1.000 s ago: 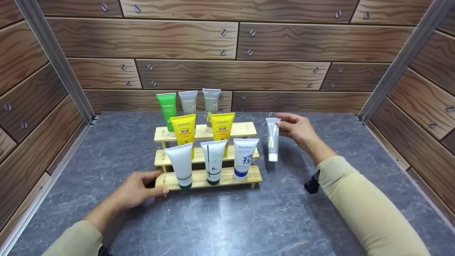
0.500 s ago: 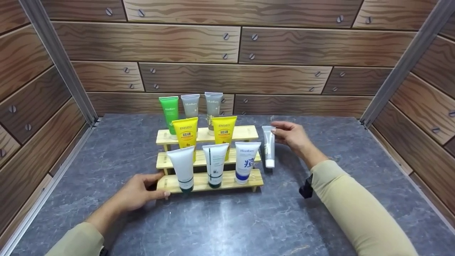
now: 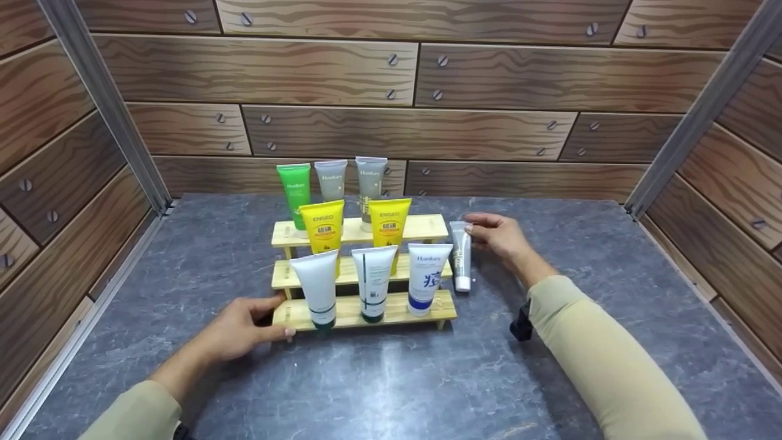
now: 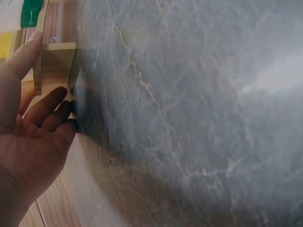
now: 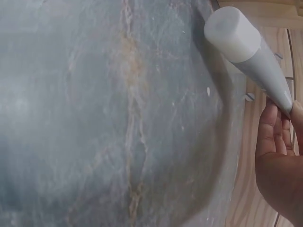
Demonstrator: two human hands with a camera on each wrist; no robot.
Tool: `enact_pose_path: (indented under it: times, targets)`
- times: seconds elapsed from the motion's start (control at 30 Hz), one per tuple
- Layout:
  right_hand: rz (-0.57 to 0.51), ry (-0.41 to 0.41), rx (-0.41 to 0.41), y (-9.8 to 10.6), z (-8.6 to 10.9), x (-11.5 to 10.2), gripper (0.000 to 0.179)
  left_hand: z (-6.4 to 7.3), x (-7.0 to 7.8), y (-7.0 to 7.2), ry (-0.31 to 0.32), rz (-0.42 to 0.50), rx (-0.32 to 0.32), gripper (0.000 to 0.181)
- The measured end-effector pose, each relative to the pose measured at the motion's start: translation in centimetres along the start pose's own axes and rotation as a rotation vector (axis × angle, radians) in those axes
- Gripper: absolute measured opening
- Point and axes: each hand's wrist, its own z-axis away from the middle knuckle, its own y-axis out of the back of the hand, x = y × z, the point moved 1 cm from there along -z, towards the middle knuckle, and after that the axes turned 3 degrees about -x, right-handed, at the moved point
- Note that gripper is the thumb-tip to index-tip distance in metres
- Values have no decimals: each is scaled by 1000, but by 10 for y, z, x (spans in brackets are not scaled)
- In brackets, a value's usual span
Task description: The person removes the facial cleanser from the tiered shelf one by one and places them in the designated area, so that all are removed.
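Note:
My left hand (image 3: 241, 329) holds the left end of the lowest step of a three-tier wooden display stand (image 3: 360, 273); in the left wrist view the thumb lies on the step's front edge and the other fingers curl behind. To the right of the stand, my right hand (image 3: 502, 240) pinches a grey squeeze tube (image 3: 462, 256) by its flat top end, white cap downward. The right wrist view shows that cap (image 5: 232, 34) close up, slightly above the table. Thumb and fingers meet at the tube's crimped end.
White tubes (image 3: 374, 284) stand on the front step, yellow tubes (image 3: 390, 223) on the middle one. A green tube (image 3: 296, 192) and two grey tubes (image 3: 369, 186) are on the back step. Wood-patterned walls (image 3: 330, 134) enclose the dark marbled table (image 3: 366, 385).
My right hand has brought the grey tube left and slightly down, close beside the stand's right end. My left hand stays on the stand, and the head view has shifted a little.

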Motion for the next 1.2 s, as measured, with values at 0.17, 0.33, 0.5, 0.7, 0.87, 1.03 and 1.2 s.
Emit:
enact_pose_path:
  times: [0.17,0.33,0.5,0.7,0.87,1.03,1.2]
  targets:
    - [-19,-16,-7,-1,-1,4,42,0,-1,0,-7,7,3,75]
    - [-29,-39,-14,0,0,8,46,0,-1,-1,-10,23,7,75]
    - [-28,-60,-17,2,-1,12,48,-1,-2,-1,-16,13,7,75]
    - [-52,-71,-58,1,-3,16,51,0,-2,1,-17,2,-12,75]
    - [-45,-62,-56,0,-3,20,50,0,-2,1,-22,-6,-18,75]
    - [-50,-69,-49,-3,-4,25,49,-1,-4,1,-8,-2,-14,77]
    - [-16,-78,-33,-6,-4,28,50,0,-4,1,4,-11,-6,78]
